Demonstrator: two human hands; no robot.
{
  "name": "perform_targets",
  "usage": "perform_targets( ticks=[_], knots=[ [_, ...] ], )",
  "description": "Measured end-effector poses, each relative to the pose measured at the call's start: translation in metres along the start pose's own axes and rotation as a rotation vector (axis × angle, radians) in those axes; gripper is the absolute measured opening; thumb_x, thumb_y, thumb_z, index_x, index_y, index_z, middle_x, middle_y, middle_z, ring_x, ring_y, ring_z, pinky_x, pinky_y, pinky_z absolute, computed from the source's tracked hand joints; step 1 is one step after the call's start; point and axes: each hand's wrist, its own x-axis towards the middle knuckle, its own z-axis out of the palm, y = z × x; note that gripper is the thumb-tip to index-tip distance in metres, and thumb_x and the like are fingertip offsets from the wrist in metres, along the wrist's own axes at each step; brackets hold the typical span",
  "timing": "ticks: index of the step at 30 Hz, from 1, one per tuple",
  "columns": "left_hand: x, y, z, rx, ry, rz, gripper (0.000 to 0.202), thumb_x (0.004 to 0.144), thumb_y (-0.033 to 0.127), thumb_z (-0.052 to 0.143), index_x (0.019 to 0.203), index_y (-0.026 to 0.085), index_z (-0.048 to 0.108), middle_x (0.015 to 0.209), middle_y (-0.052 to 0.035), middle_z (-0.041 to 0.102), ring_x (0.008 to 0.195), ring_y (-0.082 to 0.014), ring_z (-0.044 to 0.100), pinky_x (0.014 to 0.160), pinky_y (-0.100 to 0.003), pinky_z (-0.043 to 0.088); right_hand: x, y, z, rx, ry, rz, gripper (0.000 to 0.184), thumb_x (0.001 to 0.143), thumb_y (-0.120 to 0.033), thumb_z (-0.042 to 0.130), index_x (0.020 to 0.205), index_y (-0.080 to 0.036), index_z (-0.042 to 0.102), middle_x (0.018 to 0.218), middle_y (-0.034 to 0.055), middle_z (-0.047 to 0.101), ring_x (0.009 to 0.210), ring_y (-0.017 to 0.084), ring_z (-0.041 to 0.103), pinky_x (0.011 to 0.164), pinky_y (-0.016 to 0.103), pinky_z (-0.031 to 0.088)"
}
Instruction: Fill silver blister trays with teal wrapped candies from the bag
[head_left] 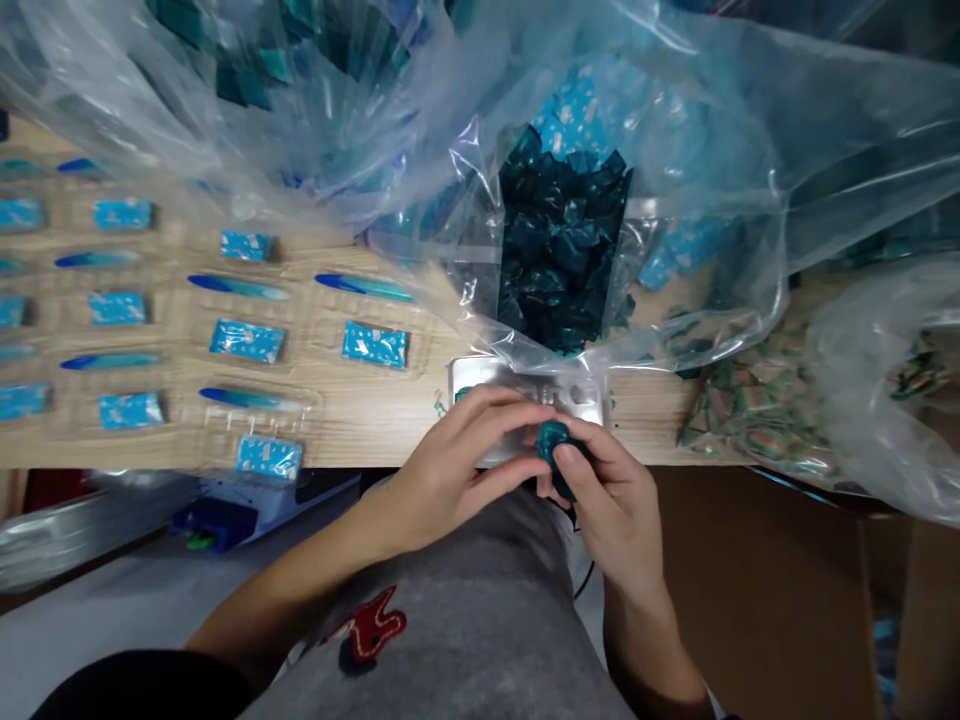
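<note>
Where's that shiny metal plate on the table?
In the head view, the metal plate lies at the front edge of the table, under the left hand, just below the clear bag.

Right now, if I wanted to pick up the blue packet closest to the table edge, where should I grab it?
I'd pinch the blue packet by its two short ends, coming from the front, on your side. It looks flat and sits low in the clear plastic tray, so the top is hard to grip. The front of the wooden table is close by, and that side looks easiest to reach.
</note>
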Motion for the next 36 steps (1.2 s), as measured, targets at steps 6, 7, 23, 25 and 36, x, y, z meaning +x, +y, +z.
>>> perform_targets(
  ticks=[6,7,23,25,36],
  knots=[
    [0.003,0.002,0.004,0.004,0.016,0.056,0.027,0.093,0.019,0.054,0.120,0.017,0.053,0.107,-0.0076,0.057,0.102,-0.0159,0.058,0.087,-0.028,0.050,-0.002,0.002,-0.006,0.105,0.009,0.051,0.015,0.084,-0.039,0.065,0.092,-0.030,0.074,0.056,-0.0050,0.056,0.048,0.007,0.049,0.041,0.017,0.037],
    [0.002,0.002,0.003,-0.020,0.035,0.043,0.025,0.093,0.017,0.053,0.117,0.018,0.055,0.104,-0.0065,0.057,0.100,-0.0156,0.058,0.085,-0.028,0.051,-0.002,0.001,-0.006,0.108,-0.006,0.042,0.017,0.084,-0.040,0.065,0.093,-0.030,0.075,0.057,-0.0047,0.056,0.047,0.007,0.048,0.039,0.017,0.036],
    [-0.009,-0.001,0.006,-0.255,0.093,-0.217,0.024,0.093,0.017,0.053,0.115,0.026,0.059,0.101,-0.0029,0.059,0.092,-0.0147,0.058,0.081,-0.028,0.049,0.029,-0.013,-0.048,-0.084,0.547,-0.205,0.022,0.087,-0.039,0.060,0.103,-0.027,0.070,0.074,-0.0022,0.063,0.049,0.007,0.050,0.042,0.019,0.036],
    [-0.009,0.000,0.008,-0.198,0.088,-0.209,0.022,0.093,0.015,0.052,0.111,0.024,0.059,0.100,-0.0030,0.060,0.094,-0.0151,0.058,0.080,-0.028,0.050,0.031,-0.016,-0.050,-0.051,0.506,-0.206,0.021,0.088,-0.038,0.058,0.104,-0.028,0.067,0.080,-0.0012,0.063,0.051,0.008,0.052,0.042,0.020,0.037],
    [0.010,0.019,0.017,0.181,0.021,0.052,0.025,0.091,0.014,0.054,0.115,0.016,0.055,0.104,-0.0092,0.056,0.095,-0.0193,0.056,0.079,-0.032,0.053,-0.009,-0.007,-0.005,-0.076,0.028,-0.030,0.048,0.097,-0.048,0.034,0.142,-0.033,0.041,0.119,0.0054,0.065,0.103,0.022,0.063,0.083,0.036,0.054]
  ],
)
